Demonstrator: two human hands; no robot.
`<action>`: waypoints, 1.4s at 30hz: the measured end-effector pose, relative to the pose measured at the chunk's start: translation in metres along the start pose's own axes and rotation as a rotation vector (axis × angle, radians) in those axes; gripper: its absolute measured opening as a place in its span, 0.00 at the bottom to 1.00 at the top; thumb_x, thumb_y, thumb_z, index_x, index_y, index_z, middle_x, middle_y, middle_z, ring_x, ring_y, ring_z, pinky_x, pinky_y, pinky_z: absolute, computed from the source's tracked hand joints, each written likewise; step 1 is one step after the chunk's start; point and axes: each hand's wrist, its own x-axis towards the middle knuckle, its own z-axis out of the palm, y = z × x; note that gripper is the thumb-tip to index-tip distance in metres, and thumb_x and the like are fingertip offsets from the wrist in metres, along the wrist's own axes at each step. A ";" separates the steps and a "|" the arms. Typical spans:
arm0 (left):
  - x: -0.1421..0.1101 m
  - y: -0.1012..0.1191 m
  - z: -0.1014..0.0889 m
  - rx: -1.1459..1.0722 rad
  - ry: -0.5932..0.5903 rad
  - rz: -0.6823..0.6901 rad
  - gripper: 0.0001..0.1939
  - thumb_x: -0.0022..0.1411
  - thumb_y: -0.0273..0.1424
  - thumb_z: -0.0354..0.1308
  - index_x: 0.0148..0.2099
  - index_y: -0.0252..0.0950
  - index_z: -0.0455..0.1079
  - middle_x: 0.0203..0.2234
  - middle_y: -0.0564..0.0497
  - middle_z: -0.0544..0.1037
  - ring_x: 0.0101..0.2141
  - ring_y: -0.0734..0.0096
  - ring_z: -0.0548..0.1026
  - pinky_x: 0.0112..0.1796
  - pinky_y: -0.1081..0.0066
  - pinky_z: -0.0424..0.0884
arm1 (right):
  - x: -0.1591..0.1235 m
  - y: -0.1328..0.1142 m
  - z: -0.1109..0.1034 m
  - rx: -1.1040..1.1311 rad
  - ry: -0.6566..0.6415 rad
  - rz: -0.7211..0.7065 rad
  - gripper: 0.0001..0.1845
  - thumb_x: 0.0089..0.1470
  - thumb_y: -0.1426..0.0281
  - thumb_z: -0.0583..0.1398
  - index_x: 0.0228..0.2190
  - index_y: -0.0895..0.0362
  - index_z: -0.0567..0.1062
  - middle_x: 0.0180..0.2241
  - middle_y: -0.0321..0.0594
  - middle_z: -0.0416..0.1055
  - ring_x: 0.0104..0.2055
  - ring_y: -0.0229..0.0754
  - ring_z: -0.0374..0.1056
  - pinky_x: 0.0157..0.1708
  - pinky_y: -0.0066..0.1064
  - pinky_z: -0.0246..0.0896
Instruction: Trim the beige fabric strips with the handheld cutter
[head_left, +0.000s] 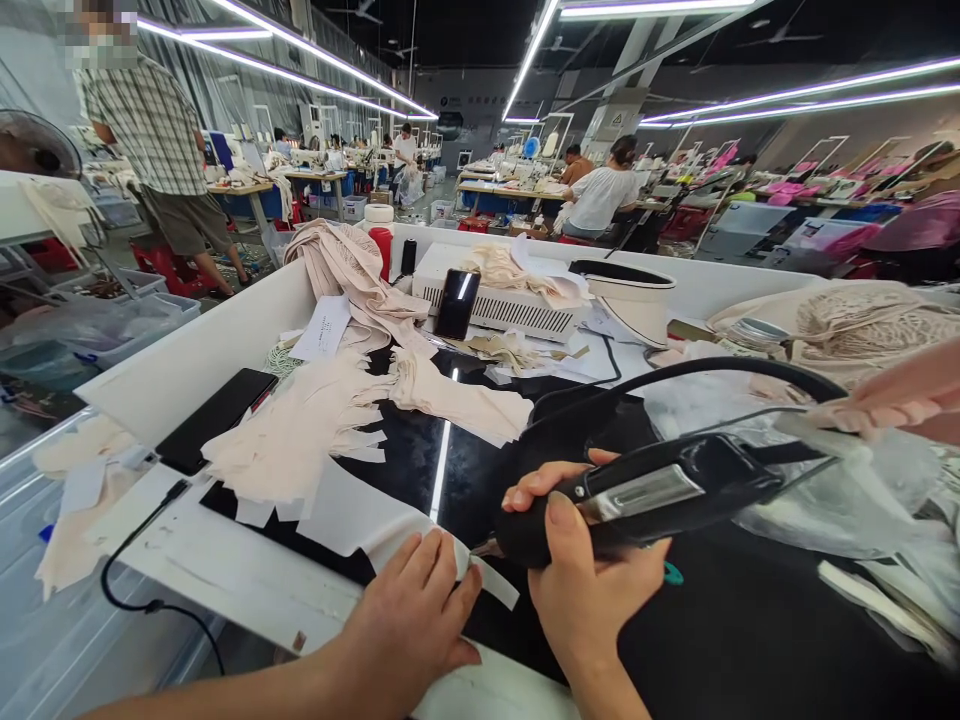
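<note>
My left hand (420,600) presses its bent fingers on a thin white sheet (352,515) near the table's front edge. The sheet's narrow end reaches out past my fingertips to the right. My right hand (581,560) is wrapped around a black corded electric hand tool (637,495) with a shiny metal plate on its side. Its small metal tip points left and sits close to my left fingertips, at the sheet's edge; whether it touches the sheet I cannot tell. Just left lies a stack of pale cream fabric pieces (300,430).
Another person's hand (892,400) reaches in from the right above clear plastic bags (847,490). A black phone (457,303) leans on a white vented box (495,310). A dark flat device (217,420) lies left. Low white walls (202,350) edge the table. People and sewing tables fill the background.
</note>
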 end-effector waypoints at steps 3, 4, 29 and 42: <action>-0.001 0.000 0.001 -0.001 0.018 0.001 0.43 0.59 0.62 0.71 0.62 0.34 0.73 0.53 0.39 0.83 0.53 0.53 0.83 0.55 0.61 0.76 | 0.001 -0.001 0.002 0.006 0.007 0.008 0.19 0.58 0.72 0.71 0.49 0.49 0.73 0.29 0.28 0.78 0.25 0.37 0.73 0.28 0.33 0.76; -0.001 0.000 0.001 -0.001 0.024 0.001 0.43 0.59 0.62 0.72 0.61 0.34 0.73 0.53 0.39 0.83 0.52 0.53 0.83 0.55 0.61 0.76 | 0.002 -0.001 0.003 0.017 0.005 0.003 0.19 0.58 0.71 0.71 0.48 0.49 0.73 0.29 0.29 0.78 0.25 0.38 0.73 0.28 0.33 0.76; -0.010 -0.015 -0.018 -0.235 0.068 -0.093 0.34 0.59 0.48 0.78 0.59 0.36 0.73 0.53 0.40 0.82 0.54 0.51 0.82 0.57 0.57 0.81 | -0.012 -0.005 0.005 -0.046 -0.020 -0.020 0.20 0.58 0.70 0.71 0.50 0.49 0.73 0.30 0.30 0.77 0.27 0.38 0.74 0.29 0.33 0.77; -0.018 -0.012 -0.001 -0.208 -0.022 -0.069 0.42 0.55 0.54 0.78 0.62 0.37 0.71 0.58 0.39 0.80 0.58 0.51 0.80 0.61 0.54 0.76 | 0.001 0.001 0.020 0.008 -0.007 0.017 0.21 0.55 0.68 0.72 0.47 0.49 0.72 0.29 0.29 0.76 0.25 0.40 0.71 0.28 0.35 0.73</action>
